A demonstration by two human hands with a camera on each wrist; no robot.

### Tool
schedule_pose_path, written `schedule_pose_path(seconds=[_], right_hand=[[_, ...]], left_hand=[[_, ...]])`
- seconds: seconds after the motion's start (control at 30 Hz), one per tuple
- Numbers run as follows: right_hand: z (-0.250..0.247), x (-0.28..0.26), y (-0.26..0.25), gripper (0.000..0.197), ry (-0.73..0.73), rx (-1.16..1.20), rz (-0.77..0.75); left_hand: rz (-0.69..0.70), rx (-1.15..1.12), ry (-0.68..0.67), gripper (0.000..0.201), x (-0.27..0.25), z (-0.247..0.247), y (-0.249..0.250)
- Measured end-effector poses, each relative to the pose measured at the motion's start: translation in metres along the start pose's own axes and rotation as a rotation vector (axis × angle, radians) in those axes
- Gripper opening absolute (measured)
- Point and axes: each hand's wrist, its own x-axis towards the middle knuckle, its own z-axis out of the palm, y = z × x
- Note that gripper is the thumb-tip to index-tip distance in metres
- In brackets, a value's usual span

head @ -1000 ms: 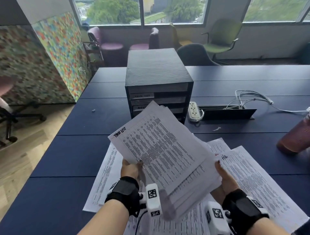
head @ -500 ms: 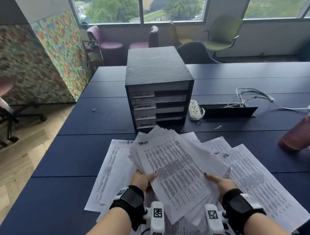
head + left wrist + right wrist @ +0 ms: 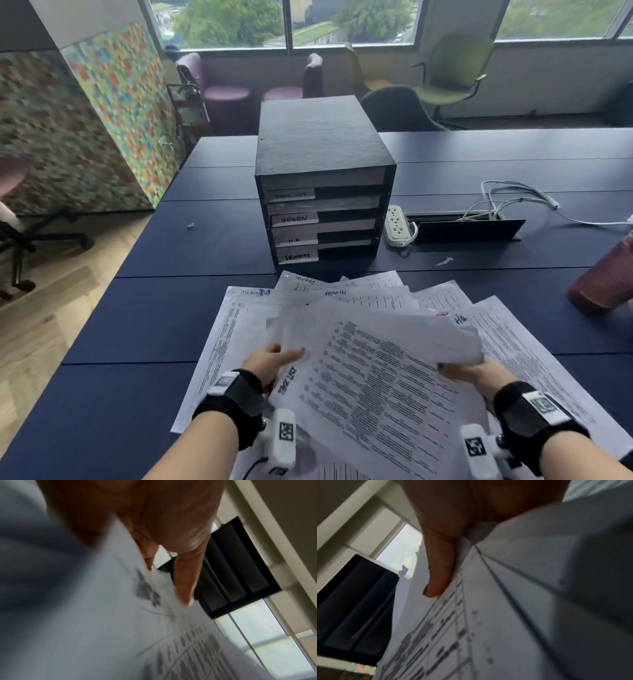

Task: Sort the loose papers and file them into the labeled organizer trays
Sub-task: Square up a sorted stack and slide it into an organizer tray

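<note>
A stack of printed papers [image 3: 376, 373], its top sheet marked "TASK LIST", is held low over the table between both hands. My left hand [image 3: 270, 359] grips its left edge, thumb on top [image 3: 185, 580]. My right hand [image 3: 469, 373] pinches the right edge, thumb pressed on the sheets [image 3: 436, 574]. More sheets [image 3: 349, 291] marked SECURITY, ADMIN and HR lie spread on the table under and beyond the stack. The black organizer [image 3: 322, 178] stands just behind them, with several labeled trays facing me.
The dark blue table [image 3: 144, 315] stretches left and far back. A white power strip [image 3: 397, 224], a black cable box [image 3: 466, 229] with white cables, and a reddish bottle [image 3: 606, 277] stand to the right. Chairs line the window wall.
The held stack has come down from in front of the organizer to just above the table and turned, its heading now toward my left hand. The organizer's labels show now.
</note>
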Motion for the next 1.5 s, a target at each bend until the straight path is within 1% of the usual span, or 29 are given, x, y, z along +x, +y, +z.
schedule_pose_path(seconds=[0.03, 0.1, 0.13, 0.17, 0.2, 0.23, 0.27, 0.3, 0.33, 0.4, 0.43, 0.47, 0.5, 0.53, 0.6, 0.63, 0.67, 0.73, 0.8, 0.87, 0.93, 1.03, 1.07, 1.13, 1.17, 1.27, 1.33, 1.43, 1.5], right_hand=[[0.003, 0.0, -0.004, 0.054, -0.022, -0.006, -0.026], [0.009, 0.007, -0.012, 0.071, -0.053, -0.051, -0.107], [0.011, 0.008, -0.017, 0.073, -0.052, -0.077, -0.154], [0.014, 0.01, -0.023, 0.061, -0.031, -0.074, -0.196], [0.015, 0.01, -0.032, 0.043, 0.01, -0.059, -0.241], [0.017, 0.007, -0.043, 0.034, 0.024, -0.022, -0.291], [0.017, 0.006, -0.052, 0.04, 0.016, 0.026, -0.335], [0.016, 0.006, -0.061, 0.051, -0.003, 0.073, -0.373], [0.016, 0.006, -0.069, 0.053, 0.022, 0.083, -0.411], [0.015, 0.003, -0.079, 0.04, 0.094, 0.086, -0.482], [0.013, 0.003, -0.081, 0.043, 0.097, 0.1, -0.501], [0.012, 0.001, -0.082, 0.052, 0.099, 0.091, -0.515], [0.011, 0.001, -0.081, 0.058, 0.086, 0.088, -0.523], [0.009, 0.0, -0.078, 0.056, 0.06, 0.077, -0.517], [0.006, -0.001, -0.07, 0.054, -0.015, 0.05, -0.493], [0.003, 0.001, -0.066, 0.056, -0.068, 0.014, -0.477], [0.003, 0.001, -0.063, 0.048, -0.102, -0.027, -0.453], [0.004, -0.001, -0.059, 0.019, -0.117, -0.06, -0.417], [0.006, 0.002, -0.057, 0.02, -0.032, -0.046, -0.431], [0.01, 0.003, -0.057, 0.015, 0.034, -0.034, -0.474], [0.013, 0.004, -0.061, 0.021, 0.066, 0.013, -0.52], [0.012, -0.001, -0.069, 0.016, 0.077, 0.081, -0.55], [0.014, -0.005, -0.071, 0.019, 0.062, 0.09, -0.562], [0.017, -0.008, -0.072, 0.034, 0.014, 0.083, -0.572], [0.019, -0.006, -0.07, 0.036, 0.0, 0.077, -0.569], [0.026, -0.004, -0.063, 0.029, 0.025, 0.057, -0.538], [0.029, -0.004, -0.061, 0.023, 0.022, 0.022, -0.535], [0.031, -0.006, -0.062, 0.025, -0.033, 0.112, -0.558], [0.027, -0.009, -0.063, 0.028, -0.07, 0.189, -0.575]], left_hand=[[0.037, 0.065, 0.008, 0.036, -0.003, 0.003, 0.002], [0.11, 0.096, 0.066, 0.038, -0.01, 0.009, 0.011], [0.154, 0.089, 0.096, 0.04, -0.012, 0.01, 0.016], [0.202, 0.092, 0.12, 0.041, -0.012, 0.009, 0.021], [0.264, 0.087, 0.138, 0.042, -0.011, 0.006, 0.028], [0.327, 0.065, 0.154, 0.041, -0.009, 0.003, 0.034], [0.401, 0.025, 0.164, 0.038, -0.009, 0.002, 0.041], [0.474, -0.022, 0.174, 0.037, -0.01, 0.0, 0.048], [0.54, -0.066, 0.176, 0.036, -0.012, 0.0, 0.056], [0.63, -0.148, 0.122, 0.035, -0.02, 0.0, 0.069], [0.655, -0.184, 0.085, 0.035, -0.024, 0.0, 0.074], [0.68, -0.212, 0.055, 0.038, -0.026, -0.002, 0.075], [0.7, -0.228, 0.029, 0.044, -0.026, -0.004, 0.075], [0.717, -0.237, -0.001, 0.053, -0.027, -0.006, 0.074], [0.705, -0.209, -0.04, 0.071, -0.029, -0.009, 0.067], [0.68, -0.169, -0.033, 0.075, -0.028, -0.01, 0.062], [0.653, -0.122, -0.014, 0.074, -0.027, -0.01, 0.056], [0.599, -0.068, 0.041, 0.055, -0.025, -0.007, 0.049], [0.595, -0.053, 0.089, 0.035, -0.022, -0.001, 0.048], [0.625, -0.071, 0.131, 0.029, -0.024, 0.006, 0.052], [0.674, -0.146, 0.158, 0.027, -0.026, 0.009, 0.059], [0.739, -0.23, 0.202, 0.031, -0.027, 0.003, 0.064], [0.743, -0.235, 0.209, 0.036, -0.027, 0.0, 0.063], [0.727, -0.196, 0.206, 0.047, -0.026, -0.004, 0.061], [0.719, -0.172, 0.189, 0.052, -0.026, -0.005, 0.059], [0.69, -0.199, 0.138, 0.061, -0.023, -0.002, 0.054], [0.688, -0.225, 0.127, 0.057, -0.022, 0.002, 0.054], [0.682, -0.268, 0.131, 0.046, -0.02, -0.001, 0.052], [0.658, -0.268, 0.143, 0.051, -0.016, -0.008, 0.048]])
